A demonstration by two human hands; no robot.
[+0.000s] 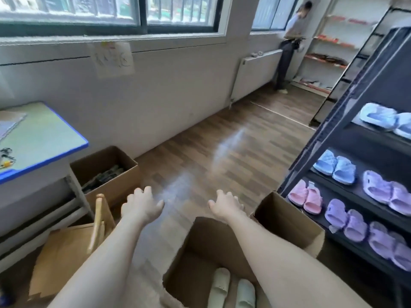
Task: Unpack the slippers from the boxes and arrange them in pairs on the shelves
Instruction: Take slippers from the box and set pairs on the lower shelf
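Left hand (142,205) and right hand (224,205) empty, fingers loosely spread, hovering beyond the near open brown cardboard box (200,245) holding pale foam slippers (231,290); risk: near-identical pale shades get mispaired on the right-hand dark metal shelves (333,138).

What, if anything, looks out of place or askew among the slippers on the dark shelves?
Nothing stands out. The blue pair, pink pair and purple pairs sit side by side, colours matched. Two pale slippers lie in the box, not yet shelved.
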